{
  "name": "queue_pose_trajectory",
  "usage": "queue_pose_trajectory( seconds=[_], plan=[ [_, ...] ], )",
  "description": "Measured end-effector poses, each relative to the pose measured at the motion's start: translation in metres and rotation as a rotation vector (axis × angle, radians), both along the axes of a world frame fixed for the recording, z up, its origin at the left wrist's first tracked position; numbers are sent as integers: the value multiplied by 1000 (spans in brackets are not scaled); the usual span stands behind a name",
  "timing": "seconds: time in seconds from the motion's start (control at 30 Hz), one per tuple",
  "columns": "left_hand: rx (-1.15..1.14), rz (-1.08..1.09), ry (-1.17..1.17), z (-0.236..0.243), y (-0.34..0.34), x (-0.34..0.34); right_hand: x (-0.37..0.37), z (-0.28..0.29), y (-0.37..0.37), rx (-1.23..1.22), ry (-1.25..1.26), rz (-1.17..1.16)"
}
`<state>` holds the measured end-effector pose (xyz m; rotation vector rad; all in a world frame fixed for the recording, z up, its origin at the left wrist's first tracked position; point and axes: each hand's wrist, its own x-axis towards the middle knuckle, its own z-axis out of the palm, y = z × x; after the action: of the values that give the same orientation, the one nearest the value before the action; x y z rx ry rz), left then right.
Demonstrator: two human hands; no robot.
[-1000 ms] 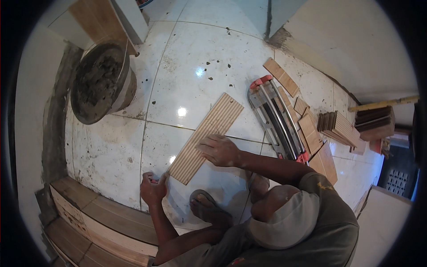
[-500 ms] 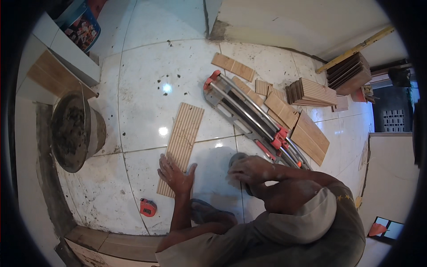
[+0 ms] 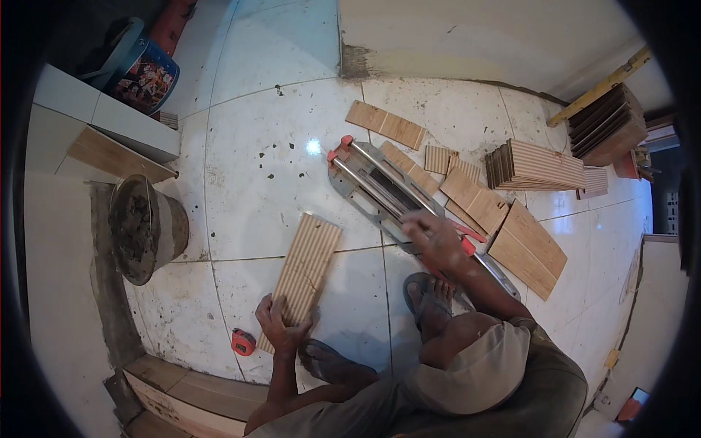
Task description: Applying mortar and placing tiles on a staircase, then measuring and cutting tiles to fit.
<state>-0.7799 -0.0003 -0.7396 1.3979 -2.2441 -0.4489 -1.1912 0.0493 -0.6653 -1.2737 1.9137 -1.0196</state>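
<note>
My left hand (image 3: 283, 328) is closed across the near part of a long tile (image 3: 310, 255), fingers at its left edge and thumb at its right. The tile's ribbed back faces up, with a dark line running over it. A manual tile cutter (image 3: 363, 188), grey with steel rails and red parts, lies aslant to the right of the tile. Over the cutter's rails, close to its red handle, is my right hand (image 3: 436, 242); motion blurs its fingers, so their grip cannot be made out.
Cut wood-look tile pieces (image 3: 475, 196) lie beyond the cutter, with stacked tiles (image 3: 537, 164) at the far right. A bucket of dark mortar (image 3: 135, 230) stands at left. A red tape measure (image 3: 243, 342) sits by my left hand. My sandalled feet flank the near floor.
My right hand has moved from beside my right foot up and right onto the cutter. My left hand has shifted its grip to the tile's edges. The view has shifted slightly.
</note>
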Motion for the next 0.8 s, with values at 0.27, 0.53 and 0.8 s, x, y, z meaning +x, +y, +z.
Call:
queue_pose_trajectory(
  seconds=[0.27, 0.53, 0.8],
  plan=[
    [22, -199, 76, 6, -16, -91, -96, -58, -12, 21, -60, -308],
    [4, -294, 35, -10, -47, -142, -117, -86, -30, 6, 75, -114],
    [49, -312, -24, -6, -78, -187, -114, -85, -56, 89, 163, 6]
  ],
)
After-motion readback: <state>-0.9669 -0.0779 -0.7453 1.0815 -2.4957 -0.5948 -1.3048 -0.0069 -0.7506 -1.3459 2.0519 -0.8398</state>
